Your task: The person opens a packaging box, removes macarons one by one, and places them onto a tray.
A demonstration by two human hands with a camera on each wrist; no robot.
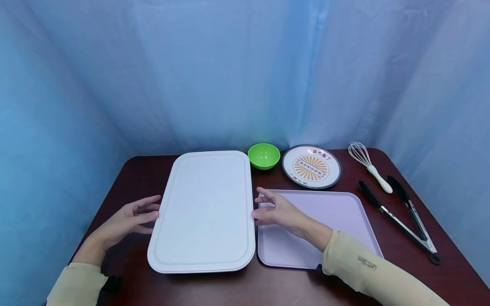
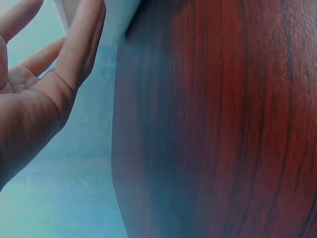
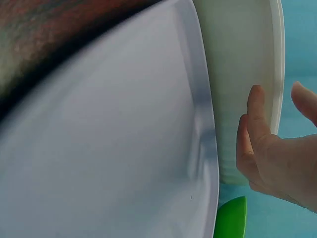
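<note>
Cream sleeves (image 1: 363,263) come in at the near edge, and between them a white box (image 1: 206,212) with a flat, grooved top sits left of centre on a dark reddish counter (image 1: 268,291). At its left side is the left hand (image 1: 130,219), its grip apart, fingers reaching forward with gaps between them. Across from it, the right hand (image 1: 281,212) also has its grip apart, the fingers along the box's wall and the thumb near the rim; I cannot tell whether either hand touches it. Under the right forearm lies a lilac tray (image 1: 325,212), just beside the box. A green bowl (image 1: 264,157) stands near the box's far right corner, next to a round patterned plate (image 1: 311,166). Farther right are a whisk (image 1: 377,175) and black-and-silver tongs (image 1: 405,229), spread wide. Blue curtains (image 1: 214,76) hang behind.
</note>
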